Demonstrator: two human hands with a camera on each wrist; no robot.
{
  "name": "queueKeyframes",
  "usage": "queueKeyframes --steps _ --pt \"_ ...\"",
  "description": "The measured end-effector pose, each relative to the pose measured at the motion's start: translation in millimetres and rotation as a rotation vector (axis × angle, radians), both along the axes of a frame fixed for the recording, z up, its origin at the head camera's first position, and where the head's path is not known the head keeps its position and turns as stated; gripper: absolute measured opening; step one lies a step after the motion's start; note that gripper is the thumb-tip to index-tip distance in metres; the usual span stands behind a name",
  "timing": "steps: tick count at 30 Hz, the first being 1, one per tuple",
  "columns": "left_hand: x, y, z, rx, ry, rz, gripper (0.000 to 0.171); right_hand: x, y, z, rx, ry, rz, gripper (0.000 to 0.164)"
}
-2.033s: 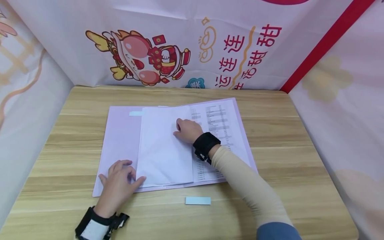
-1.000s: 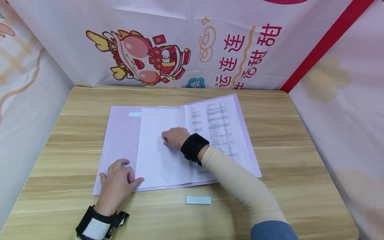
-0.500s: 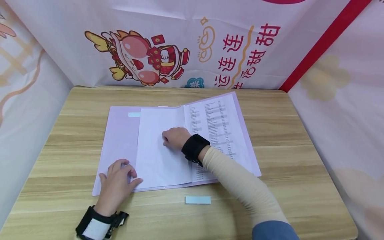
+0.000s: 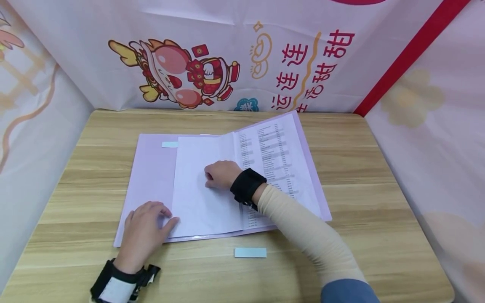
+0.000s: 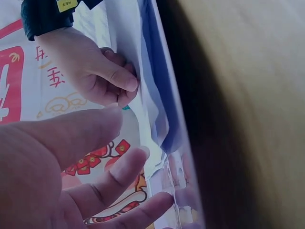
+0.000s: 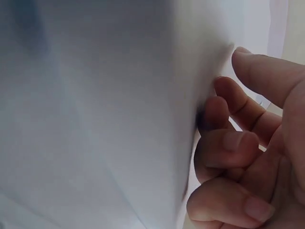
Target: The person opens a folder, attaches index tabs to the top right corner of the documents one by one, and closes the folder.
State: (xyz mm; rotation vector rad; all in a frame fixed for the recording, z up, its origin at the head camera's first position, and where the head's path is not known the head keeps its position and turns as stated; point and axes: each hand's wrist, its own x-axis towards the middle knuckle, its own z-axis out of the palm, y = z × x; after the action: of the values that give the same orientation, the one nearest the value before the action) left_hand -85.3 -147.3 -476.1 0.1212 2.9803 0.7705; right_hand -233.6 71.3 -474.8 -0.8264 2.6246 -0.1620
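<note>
An opened lilac folder [image 4: 153, 168] lies on the table with white sheets inside. A blank white page [image 4: 193, 206] covers its middle, and a printed list [image 4: 270, 158] is on the right leaf, which tilts up at its far corner. My right hand [image 4: 223, 174] rests on the blank page with curled fingers; the right wrist view shows these fingers [image 6: 224, 148] against the paper, holding nothing. My left hand [image 4: 145, 229] lies at the folder's near left corner, thumb beside the page edge. In the left wrist view its thumb [image 5: 90, 131] and fingers are spread apart.
A light blue strip [image 4: 250, 252] lies on the wooden table [image 4: 363, 202] in front of the folder. A similar pale blue tab [image 4: 169, 144] shows at the folder's upper left. A printed cloth [image 4: 219, 25] hangs behind the table.
My right hand has moved left and nearer across the blank page, its fingers curled. The right leaf's far corner has risen. My left hand has shifted slightly left, its thumb drawn back.
</note>
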Motion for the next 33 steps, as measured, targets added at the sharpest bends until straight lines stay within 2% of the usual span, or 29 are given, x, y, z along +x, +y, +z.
queueKeyframes --steps 6,13,22,29,33 --pt "-0.9 0.2 7.3 0.014 0.025 0.032 0.025 1.5 1.9 7.9 -0.010 -0.004 -0.008 0.023" --pt "-0.6 2.6 14.7 0.042 0.117 0.044 0.026 2.7 5.5 18.6 -0.038 -0.005 0.003 0.020" --pt "1.7 7.8 20.9 0.051 0.159 0.055 0.025 18.5 16.2 46.7 -0.054 -0.012 0.018 0.021" --pt "8.9 18.4 32.4 0.098 0.201 0.034 0.027 32.7 34.0 66.5 -0.068 0.021 0.022 0.022" --pt "14.1 27.5 43.1 0.140 0.265 -0.020 0.025 40.9 45.5 71.7 -0.094 0.033 0.013 0.021"
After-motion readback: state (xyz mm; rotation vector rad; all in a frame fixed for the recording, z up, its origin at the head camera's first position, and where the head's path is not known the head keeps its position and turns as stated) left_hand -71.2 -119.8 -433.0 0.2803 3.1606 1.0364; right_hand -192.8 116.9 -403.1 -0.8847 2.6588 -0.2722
